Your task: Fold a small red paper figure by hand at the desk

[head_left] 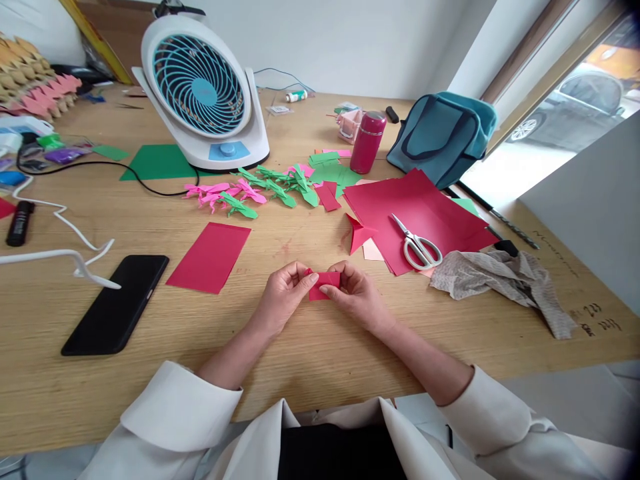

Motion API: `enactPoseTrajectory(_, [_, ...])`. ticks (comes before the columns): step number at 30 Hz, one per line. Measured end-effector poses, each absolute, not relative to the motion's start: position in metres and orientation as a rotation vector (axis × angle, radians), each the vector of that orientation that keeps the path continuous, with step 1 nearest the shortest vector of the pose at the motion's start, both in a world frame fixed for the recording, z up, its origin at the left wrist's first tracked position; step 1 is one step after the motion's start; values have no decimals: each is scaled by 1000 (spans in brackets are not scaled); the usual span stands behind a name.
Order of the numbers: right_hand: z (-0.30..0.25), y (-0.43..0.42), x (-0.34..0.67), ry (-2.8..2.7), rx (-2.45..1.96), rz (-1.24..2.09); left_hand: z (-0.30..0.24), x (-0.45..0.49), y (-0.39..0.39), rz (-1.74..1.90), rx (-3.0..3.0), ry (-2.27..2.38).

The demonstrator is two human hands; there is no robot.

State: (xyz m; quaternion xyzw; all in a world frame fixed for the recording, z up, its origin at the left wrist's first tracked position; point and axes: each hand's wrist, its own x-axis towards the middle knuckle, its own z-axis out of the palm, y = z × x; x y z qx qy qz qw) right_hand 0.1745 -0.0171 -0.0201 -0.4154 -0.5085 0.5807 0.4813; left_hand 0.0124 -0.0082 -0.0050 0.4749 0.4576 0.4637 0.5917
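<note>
Between my two hands is a small folded piece of red paper [323,292], held just over the wooden table. My left hand [286,293] pinches its left end between thumb and fingers. On the other end, my right hand [361,297] is closed, its thumb pressed on the front face. Part of the paper is covered by my fingers. A stack of red paper rectangles [210,257] lies to the left of my hands. Beyond my right hand sits a folded red paper shape [358,233], beside large red sheets [425,200] with white-handled scissors [417,245] on top.
Pink and green folded paper figures [270,187] lie in front of a white fan [203,93]. A black phone [117,303] with a white cable rests at left. At right are a red flask [369,142], a teal bag [443,137] and a crumpled cloth [500,280].
</note>
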Motion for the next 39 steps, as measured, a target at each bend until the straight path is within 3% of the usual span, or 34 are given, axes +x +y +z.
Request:
enactPoseTrajectory(26, [-24, -19, 178, -1363, -930, 1453, -7, 13, -6, 1065, 1002, 1010])
enactPoseTrajectory(34, [-18, -16, 183, -1397, -866, 1283, -3, 3, 0, 1073, 1034, 1036])
enactPoseTrajectory(39, [-14, -19, 185, -1724, -867, 990, -4, 2, 2, 1015, 1140, 1058])
